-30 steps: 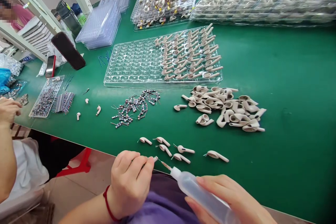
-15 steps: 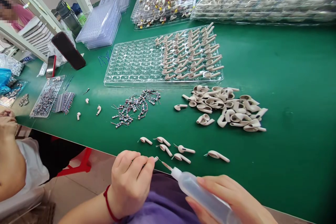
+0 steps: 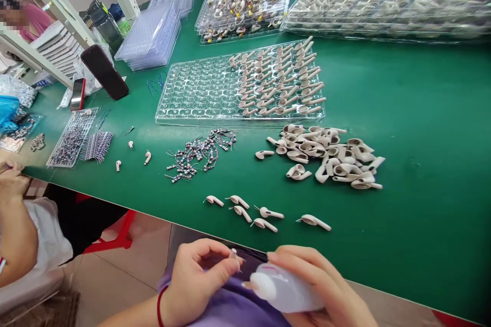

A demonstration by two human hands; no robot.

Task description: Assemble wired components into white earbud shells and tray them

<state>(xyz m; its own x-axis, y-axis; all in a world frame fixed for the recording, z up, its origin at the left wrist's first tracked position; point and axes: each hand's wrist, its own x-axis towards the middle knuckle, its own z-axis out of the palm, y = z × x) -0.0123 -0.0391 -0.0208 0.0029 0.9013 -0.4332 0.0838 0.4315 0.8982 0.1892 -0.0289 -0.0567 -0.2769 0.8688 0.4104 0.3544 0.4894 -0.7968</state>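
Between thumb and forefinger, my left hand (image 3: 199,280) pinches a small white earbud part (image 3: 235,255); the fingers cover most of it. My right hand (image 3: 322,276) is wrapped round a translucent squeeze bottle (image 3: 291,291), its nozzle pointing left toward the part, a small gap between them. Beyond my hands, several earbud shells (image 3: 264,225) with thin wires sticking out lie near the table edge. Farther back are a heap of bare earbud shells (image 3: 326,150) and a pile of small wired components (image 3: 199,150).
A clear tray (image 3: 195,94) on the green table (image 3: 402,127) holds shells in its right part. Filled trays (image 3: 387,5) and a stack of clear trays (image 3: 148,36) stand behind. At left are a propped phone (image 3: 103,71), a component rack (image 3: 71,138) and another person's arm (image 3: 15,225).
My left hand has turned, its thumb now showing, and both hands have drawn lower, toward my lap. The bottle has swung so that its nozzle points more directly left. The view has shifted slightly.
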